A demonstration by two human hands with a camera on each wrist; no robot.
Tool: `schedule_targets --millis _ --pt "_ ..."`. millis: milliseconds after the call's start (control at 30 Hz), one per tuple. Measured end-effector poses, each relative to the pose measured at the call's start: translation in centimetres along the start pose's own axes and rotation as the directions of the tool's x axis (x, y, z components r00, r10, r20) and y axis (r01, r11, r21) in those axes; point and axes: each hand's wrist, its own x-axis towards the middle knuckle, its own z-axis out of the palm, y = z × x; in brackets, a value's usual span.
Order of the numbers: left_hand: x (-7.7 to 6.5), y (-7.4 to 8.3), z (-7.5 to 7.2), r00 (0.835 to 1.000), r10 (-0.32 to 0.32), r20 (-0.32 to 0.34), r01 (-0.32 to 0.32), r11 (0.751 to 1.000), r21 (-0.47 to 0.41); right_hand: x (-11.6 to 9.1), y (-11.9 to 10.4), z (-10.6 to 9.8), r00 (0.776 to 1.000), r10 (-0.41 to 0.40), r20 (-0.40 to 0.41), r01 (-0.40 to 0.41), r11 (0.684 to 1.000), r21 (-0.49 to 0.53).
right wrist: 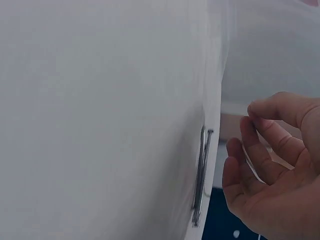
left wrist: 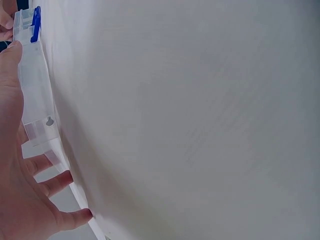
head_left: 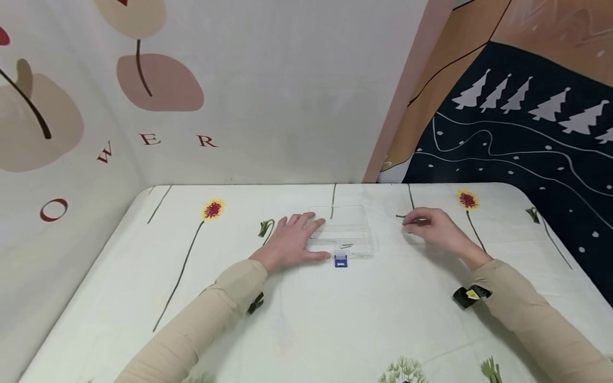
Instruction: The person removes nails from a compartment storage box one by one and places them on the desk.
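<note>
A clear plastic compartment box (head_left: 366,248) with a blue latch (head_left: 340,260) at its front lies on the table. A few thin nails (head_left: 347,246) lie in a front compartment. My left hand (head_left: 293,246) rests at the box's left side, fingers spread and thumb along the front edge. To the right, my right hand (head_left: 433,230) hovers low over the table with fingers loosely bent, thumb and index tips close together. Dark metal nails (right wrist: 201,177) lie on the cloth beside it in the right wrist view; I see nothing between its fingertips.
A white cloth with printed flowers covers the table (head_left: 306,319). Behind it hangs a pale printed curtain (head_left: 287,106), with a dark cloth with printed trees (head_left: 507,138) at the right. A wrist strap (head_left: 471,296) sits by the right sleeve.
</note>
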Motion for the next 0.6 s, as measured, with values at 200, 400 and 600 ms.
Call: schedule_targets --millis 200,400,600 --pt "0.0 0.0 0.0 1.0 0.0 -0.002 0.0 1.0 0.002 0.8 -1.6 1.4 0.997 -0.066 0.03 0.065 0.996 0.055" --pt "0.0 0.0 -0.1 1.0 -0.003 0.001 0.003 1.0 -0.006 1.8 -3.0 3.1 0.988 -0.127 0.085 0.123 0.991 0.051" --pt "-0.1 0.0 -0.1 1.0 -0.005 -0.007 0.004 1.0 -0.012 3.0 -4.6 4.7 0.964 -0.214 0.157 0.217 0.976 -0.003"
